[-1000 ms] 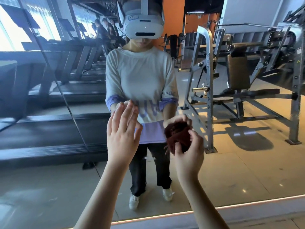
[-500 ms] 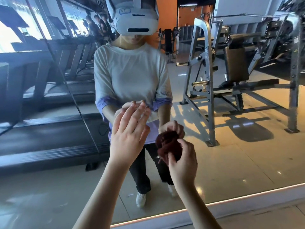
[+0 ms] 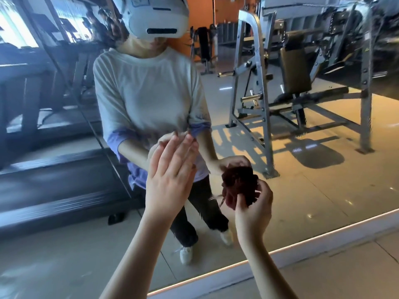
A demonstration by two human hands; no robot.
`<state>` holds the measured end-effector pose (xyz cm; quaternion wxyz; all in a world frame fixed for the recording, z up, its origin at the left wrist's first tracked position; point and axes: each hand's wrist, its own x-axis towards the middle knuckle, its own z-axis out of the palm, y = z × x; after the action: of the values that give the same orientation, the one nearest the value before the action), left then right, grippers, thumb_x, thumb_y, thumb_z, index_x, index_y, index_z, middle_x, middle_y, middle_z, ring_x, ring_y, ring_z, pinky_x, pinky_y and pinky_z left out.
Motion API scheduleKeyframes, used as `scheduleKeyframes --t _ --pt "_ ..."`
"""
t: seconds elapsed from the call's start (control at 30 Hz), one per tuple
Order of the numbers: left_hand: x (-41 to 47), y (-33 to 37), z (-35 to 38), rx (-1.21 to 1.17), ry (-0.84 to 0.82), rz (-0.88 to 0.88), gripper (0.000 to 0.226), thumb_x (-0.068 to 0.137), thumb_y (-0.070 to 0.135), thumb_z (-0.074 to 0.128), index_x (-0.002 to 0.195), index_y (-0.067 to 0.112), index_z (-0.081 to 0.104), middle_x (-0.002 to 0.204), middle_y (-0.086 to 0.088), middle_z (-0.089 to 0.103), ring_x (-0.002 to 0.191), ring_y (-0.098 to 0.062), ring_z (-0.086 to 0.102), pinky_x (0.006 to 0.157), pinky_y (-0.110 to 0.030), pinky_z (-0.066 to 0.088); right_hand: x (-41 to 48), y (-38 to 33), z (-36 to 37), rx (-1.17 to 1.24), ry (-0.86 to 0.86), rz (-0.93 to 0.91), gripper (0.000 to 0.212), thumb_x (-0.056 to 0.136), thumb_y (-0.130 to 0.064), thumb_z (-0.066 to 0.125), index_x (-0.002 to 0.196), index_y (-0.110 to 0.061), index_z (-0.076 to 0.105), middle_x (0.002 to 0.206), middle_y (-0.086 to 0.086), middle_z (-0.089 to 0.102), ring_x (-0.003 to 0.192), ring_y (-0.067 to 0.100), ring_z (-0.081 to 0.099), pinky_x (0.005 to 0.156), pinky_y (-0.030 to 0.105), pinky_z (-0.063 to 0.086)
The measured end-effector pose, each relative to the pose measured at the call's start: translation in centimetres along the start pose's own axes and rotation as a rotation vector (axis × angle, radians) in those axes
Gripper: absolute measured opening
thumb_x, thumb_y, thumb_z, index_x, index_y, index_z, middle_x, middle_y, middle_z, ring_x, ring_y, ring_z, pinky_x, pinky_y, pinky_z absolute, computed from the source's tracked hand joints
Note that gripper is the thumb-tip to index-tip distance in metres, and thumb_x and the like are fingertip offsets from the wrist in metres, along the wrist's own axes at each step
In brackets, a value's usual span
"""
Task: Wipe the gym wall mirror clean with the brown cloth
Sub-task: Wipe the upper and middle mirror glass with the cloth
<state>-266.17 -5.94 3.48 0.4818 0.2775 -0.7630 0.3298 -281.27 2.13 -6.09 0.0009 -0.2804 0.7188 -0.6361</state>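
Observation:
The wall mirror (image 3: 323,190) fills most of the view and reflects me in a white headset. My right hand (image 3: 252,210) grips the bunched brown cloth (image 3: 238,186) against or just off the glass, low and right of centre. My left hand (image 3: 170,178) is raised beside it, fingers straight and together, palm toward the mirror, holding nothing. Whether its fingertips touch the glass is unclear. The reflections of both hands sit right behind them.
The mirror's lit bottom edge and white skirting (image 3: 302,253) run across the lower right above the tiled floor (image 3: 345,277). Reflected in the glass are a steel weight machine (image 3: 257,87) on the right and treadmills (image 3: 43,104) on the left.
The view has shifted, so both hands sit farther right in it. My right hand still holds the cloth at about the same low height; my left hand stays raised and flat.

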Motion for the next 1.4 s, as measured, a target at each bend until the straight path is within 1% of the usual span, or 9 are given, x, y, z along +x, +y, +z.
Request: scheduleKeyframes --t 0.23,0.33,0.43,0.57,0.73,0.93,1.1,1.23,1.4 --pt "-1.0 -0.1 0.0 0.023 -0.003 -0.005 0.054 0.085 0.008 0.075 0.136 0.01 0.059 0.143 -0.008 0.056 0.135 -0.027 0.044 0.122 -0.04 0.02 -2.6 -1.6 1.6 -0.008 -0.155 -0.198 0.051 0.073 0.001 0.079 0.118 -0.007 0.059 0.113 0.008 0.063 0.1 0.027 0.064 0.082 0.037 0.055" --pt "-1.0 -0.3 -0.1 0.02 -0.021 0.002 0.056 0.084 0.009 0.077 0.137 0.01 0.06 0.144 -0.007 0.055 0.136 -0.026 0.043 0.123 -0.038 0.018 -1.0 -0.3 0.8 0.054 -0.019 -0.007 0.05 0.079 0.002 0.072 0.126 -0.006 0.054 0.124 0.012 0.059 0.109 0.028 0.062 0.084 0.024 0.048" --pt "-1.1 -0.2 -0.1 0.03 -0.028 -0.007 0.056 0.083 0.009 0.078 0.136 0.01 0.06 0.143 -0.008 0.056 0.135 -0.027 0.043 0.124 -0.038 0.017 -2.9 -0.8 1.4 0.05 -0.024 0.097 0.053 0.079 0.006 0.07 0.127 -0.003 0.052 0.129 0.017 0.056 0.113 0.035 0.06 0.087 0.031 0.048" --pt "-1.1 -0.1 -0.1 0.03 -0.02 -0.007 0.052 0.085 0.011 0.074 0.136 0.009 0.06 0.143 -0.009 0.056 0.135 -0.028 0.044 0.122 -0.04 0.02 -4.8 -2.2 2.4 0.035 -0.161 -0.123 0.052 0.073 0.004 0.079 0.119 -0.002 0.057 0.117 0.014 0.062 0.101 0.03 0.065 0.08 0.039 0.057" --pt "-1.0 -0.1 -0.1 0.023 -0.014 -0.021 0.055 0.083 0.007 0.077 0.135 0.01 0.061 0.143 -0.007 0.056 0.136 -0.026 0.043 0.122 -0.04 0.02 -1.2 -0.4 0.9 0.112 0.02 0.111 0.046 0.082 0.002 0.069 0.124 -0.002 0.052 0.125 0.016 0.058 0.104 0.034 0.064 0.079 0.032 0.053" --pt "-1.2 -0.1 -0.1 0.017 -0.032 -0.024 0.052 0.087 0.012 0.07 0.138 0.011 0.057 0.145 -0.008 0.054 0.136 -0.027 0.042 0.12 -0.042 0.022 -4.6 -2.3 2.3 0.067 -0.158 -0.019 0.049 0.078 0.001 0.076 0.121 -0.002 0.054 0.12 0.014 0.06 0.101 0.027 0.065 0.082 0.035 0.058" --pt "-1.1 -0.2 0.0 0.009 -0.025 -0.02 0.059 0.084 0.008 0.075 0.139 0.012 0.055 0.146 -0.005 0.051 0.137 -0.026 0.042 0.122 -0.04 0.02 -1.0 -1.3 0.9 0.155 0.047 0.116 0.038 0.085 0.0 0.068 0.119 -0.001 0.052 0.121 0.016 0.059 0.096 0.028 0.066 0.068 0.007 0.049" --pt "-1.2 -0.2 -0.1 0.017 -0.04 -0.021 0.055 0.088 0.012 0.07 0.14 0.012 0.053 0.145 -0.006 0.054 0.137 -0.026 0.041 0.122 -0.04 0.019 -3.7 -2.7 2.0 0.07 -0.05 -0.018 0.042 0.08 0.002 0.073 0.118 -0.005 0.057 0.121 0.012 0.061 0.107 0.027 0.063 0.083 0.033 0.054" --pt "-1.0 -0.5 -0.3 -0.002 -0.04 -0.003 0.056 0.086 0.01 0.073 0.139 0.012 0.057 0.15 -0.002 0.045 0.138 -0.025 0.041 0.123 -0.038 0.018 -0.7 -2.0 1.3 0.07 0.046 -0.196 0.036 0.079 0.002 0.071 0.112 -0.004 0.06 0.112 0.014 0.064 0.101 0.03 0.064 0.076 0.047 0.059"
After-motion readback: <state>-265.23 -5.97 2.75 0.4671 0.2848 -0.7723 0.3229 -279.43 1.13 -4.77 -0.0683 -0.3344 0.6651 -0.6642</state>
